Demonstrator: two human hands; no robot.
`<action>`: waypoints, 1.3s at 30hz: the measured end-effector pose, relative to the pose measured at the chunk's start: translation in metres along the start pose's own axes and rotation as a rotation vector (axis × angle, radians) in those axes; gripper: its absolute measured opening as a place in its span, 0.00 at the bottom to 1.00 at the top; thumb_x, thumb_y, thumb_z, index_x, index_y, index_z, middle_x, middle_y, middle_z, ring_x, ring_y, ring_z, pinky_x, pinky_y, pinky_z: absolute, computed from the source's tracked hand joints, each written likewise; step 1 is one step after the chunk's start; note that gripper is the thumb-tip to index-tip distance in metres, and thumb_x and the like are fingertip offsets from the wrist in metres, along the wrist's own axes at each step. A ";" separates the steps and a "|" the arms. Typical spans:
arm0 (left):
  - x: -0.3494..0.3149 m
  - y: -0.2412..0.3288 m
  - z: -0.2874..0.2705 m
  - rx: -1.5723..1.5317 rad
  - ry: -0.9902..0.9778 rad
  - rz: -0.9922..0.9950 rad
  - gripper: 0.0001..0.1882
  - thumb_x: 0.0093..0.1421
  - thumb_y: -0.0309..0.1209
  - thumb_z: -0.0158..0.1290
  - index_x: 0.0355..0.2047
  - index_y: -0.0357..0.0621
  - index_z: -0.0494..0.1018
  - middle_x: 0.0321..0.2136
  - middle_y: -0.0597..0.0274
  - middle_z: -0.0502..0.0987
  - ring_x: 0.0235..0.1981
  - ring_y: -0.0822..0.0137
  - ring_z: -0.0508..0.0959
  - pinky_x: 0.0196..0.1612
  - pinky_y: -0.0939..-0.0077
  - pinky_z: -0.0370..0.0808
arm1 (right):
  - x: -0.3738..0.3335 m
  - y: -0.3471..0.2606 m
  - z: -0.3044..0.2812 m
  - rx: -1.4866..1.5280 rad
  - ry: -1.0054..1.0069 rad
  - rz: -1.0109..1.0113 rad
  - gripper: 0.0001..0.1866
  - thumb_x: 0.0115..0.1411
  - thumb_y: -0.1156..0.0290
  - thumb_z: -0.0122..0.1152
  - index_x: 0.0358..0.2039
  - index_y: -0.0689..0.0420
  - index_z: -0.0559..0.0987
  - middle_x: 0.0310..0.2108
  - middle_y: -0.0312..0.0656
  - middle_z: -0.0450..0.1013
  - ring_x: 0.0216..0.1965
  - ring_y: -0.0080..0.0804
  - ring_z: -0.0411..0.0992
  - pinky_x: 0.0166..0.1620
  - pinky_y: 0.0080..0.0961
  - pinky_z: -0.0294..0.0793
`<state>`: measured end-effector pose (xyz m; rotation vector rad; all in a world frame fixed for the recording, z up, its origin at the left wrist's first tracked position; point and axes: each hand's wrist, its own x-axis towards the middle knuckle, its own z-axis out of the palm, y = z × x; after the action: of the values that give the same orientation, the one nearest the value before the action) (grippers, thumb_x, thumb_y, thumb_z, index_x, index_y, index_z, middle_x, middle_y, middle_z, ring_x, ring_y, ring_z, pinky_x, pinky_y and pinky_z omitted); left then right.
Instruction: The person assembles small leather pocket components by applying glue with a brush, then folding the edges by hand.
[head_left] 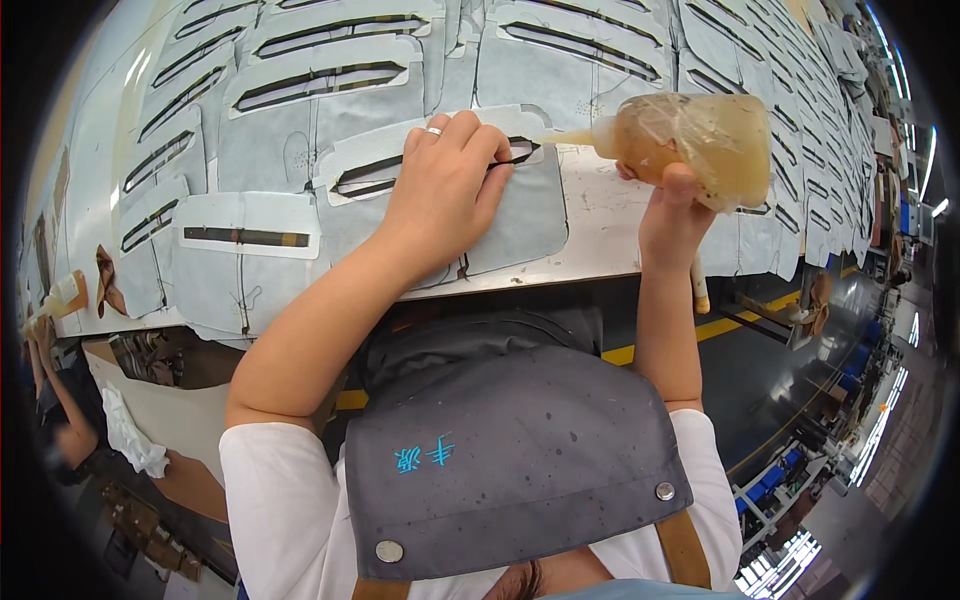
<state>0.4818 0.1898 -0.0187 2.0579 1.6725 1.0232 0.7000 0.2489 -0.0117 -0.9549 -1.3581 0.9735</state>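
1 squeeze bottle (715, 140) is held nearly horizontal by the right grip (672, 220), wrapped around its underside; its long axis is laid left-right, so the nozzle (568, 137) is pointed toward the curled left grip (448, 185). Beneath the latter, 1 grey panel (530, 215) is apparently steadied; pinching cannot be confirmed.

- The head view looked out from the left of two fisheye cameras on the person's head, upright and unmirrored.
- It faced steeply down, over the apron (520, 460), nearest and low in the middle, to the left hand (446, 185), the right hand (678, 215) and the worktable (605, 225) beyond.
- Its wide lens took in floor (850, 315) at the right.
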 end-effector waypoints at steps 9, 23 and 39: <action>-0.002 0.000 0.000 0.015 -0.014 0.010 0.07 0.53 0.25 0.57 0.31 0.44 0.70 0.32 0.58 0.69 0.38 0.57 0.71 0.42 0.63 0.63 | -0.007 -0.009 0.010 -0.030 -0.081 -0.230 0.29 0.51 0.60 0.75 0.48 0.61 0.73 0.42 0.37 0.75 0.42 0.27 0.74 0.45 0.23 0.75; 0.001 0.000 -0.003 -0.001 -0.021 0.017 0.05 0.55 0.24 0.56 0.31 0.44 0.70 0.30 0.61 0.69 0.36 0.58 0.70 0.42 0.65 0.62 | 0.003 -0.015 -0.048 -0.304 0.106 -0.358 0.38 0.56 0.51 0.67 0.59 0.58 0.61 0.52 0.42 0.67 0.51 0.35 0.70 0.49 0.34 0.74; 0.046 0.046 -0.041 -0.237 -0.020 0.038 0.06 0.62 0.21 0.50 0.40 0.37 0.73 0.33 0.60 0.76 0.32 0.70 0.74 0.36 0.80 0.70 | 0.010 -0.050 -0.161 -1.412 0.192 -0.099 0.20 0.62 0.56 0.57 0.50 0.53 0.77 0.48 0.41 0.73 0.35 0.34 0.76 0.39 0.28 0.76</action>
<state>0.4901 0.2118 0.0543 1.9452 1.4311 1.1477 0.8609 0.2441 0.0393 -1.8846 -1.8472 -0.3375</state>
